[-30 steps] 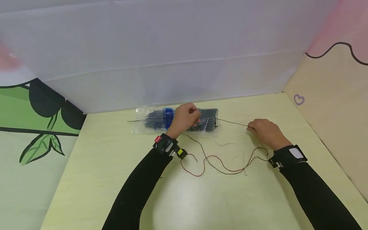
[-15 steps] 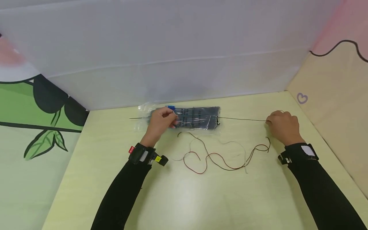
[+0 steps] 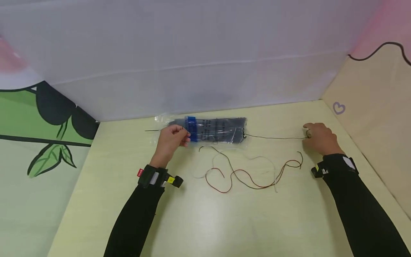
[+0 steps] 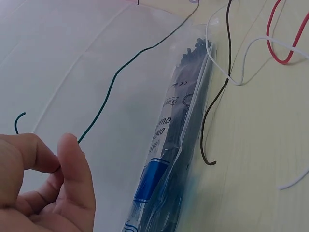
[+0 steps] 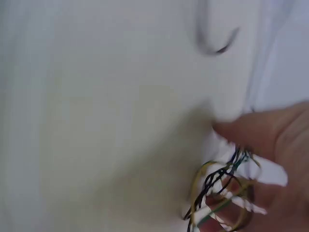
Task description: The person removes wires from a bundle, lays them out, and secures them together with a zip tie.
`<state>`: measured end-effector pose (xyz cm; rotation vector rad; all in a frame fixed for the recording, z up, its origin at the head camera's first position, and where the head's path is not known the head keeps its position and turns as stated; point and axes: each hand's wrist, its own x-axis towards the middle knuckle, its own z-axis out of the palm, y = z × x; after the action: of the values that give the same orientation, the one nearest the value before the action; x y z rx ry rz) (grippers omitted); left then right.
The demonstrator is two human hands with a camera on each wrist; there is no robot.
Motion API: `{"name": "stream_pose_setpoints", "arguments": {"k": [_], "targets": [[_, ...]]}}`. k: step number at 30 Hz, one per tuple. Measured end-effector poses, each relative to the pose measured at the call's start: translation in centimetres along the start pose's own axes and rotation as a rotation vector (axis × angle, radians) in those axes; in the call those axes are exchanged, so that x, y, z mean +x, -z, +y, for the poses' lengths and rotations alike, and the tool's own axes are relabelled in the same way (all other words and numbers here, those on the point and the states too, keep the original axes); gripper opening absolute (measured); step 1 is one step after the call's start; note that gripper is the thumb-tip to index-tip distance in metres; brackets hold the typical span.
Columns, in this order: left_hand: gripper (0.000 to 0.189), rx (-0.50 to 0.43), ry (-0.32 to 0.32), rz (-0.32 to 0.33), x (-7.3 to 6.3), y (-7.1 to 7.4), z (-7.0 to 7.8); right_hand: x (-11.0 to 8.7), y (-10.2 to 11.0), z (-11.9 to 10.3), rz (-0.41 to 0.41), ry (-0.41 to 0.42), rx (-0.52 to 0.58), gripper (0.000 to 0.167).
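My left hand [image 3: 170, 142] pinches a thin green wire [image 4: 116, 75] between thumb and forefinger, over the left part of a clear bag of dark cable ties [image 3: 221, 130]. From there the wire runs right across the bag towards my right hand [image 3: 321, 139], sagging slightly past the bag's end; a short free end sticks out left of the left hand. In the right wrist view, the right hand holds a loose bundle of yellow, green and black wires [image 5: 217, 188] in its curled lower fingers. The thumb and forefinger stand apart. That view is blurred.
Loose wires lie on the pale table [image 3: 224, 221] in front of the bag: a red wire [image 3: 210, 184], a dark wire [image 3: 229, 162] and a white wire [image 3: 273, 169]. A white cloth wall [image 3: 192, 85] rises behind the bag, with a side panel [image 3: 382, 117] at right.
My left hand has moved left along the bag and my right hand to the right, lengthening the wire between them. The right thumb and forefinger have just spread, and the wire now sags slightly.
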<state>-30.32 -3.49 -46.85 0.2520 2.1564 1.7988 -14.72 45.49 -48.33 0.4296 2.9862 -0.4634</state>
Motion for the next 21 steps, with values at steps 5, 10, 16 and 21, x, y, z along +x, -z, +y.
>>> {"name": "stream_pose_setpoints", "arguments": {"k": [5,10,16,21], "targets": [[0.021,-0.004,0.006,-0.005,0.3,-0.5,-0.2,-0.2,0.6,-2.3,-0.120,0.073,0.028,0.077],[0.023,-0.004,0.004,-0.024,0.1,-0.6,-0.1,-1.6,1.5,-5.3,0.075,0.119,-0.049,0.050],[0.023,-0.007,-0.029,-0.042,-0.3,-0.5,0.3,-2.4,1.6,-7.1,0.359,0.271,-0.024,0.015],[0.027,-0.012,-0.018,-0.040,-0.9,-0.4,0.2,-2.0,-0.5,-8.1,0.013,0.295,-0.004,0.022]]}}
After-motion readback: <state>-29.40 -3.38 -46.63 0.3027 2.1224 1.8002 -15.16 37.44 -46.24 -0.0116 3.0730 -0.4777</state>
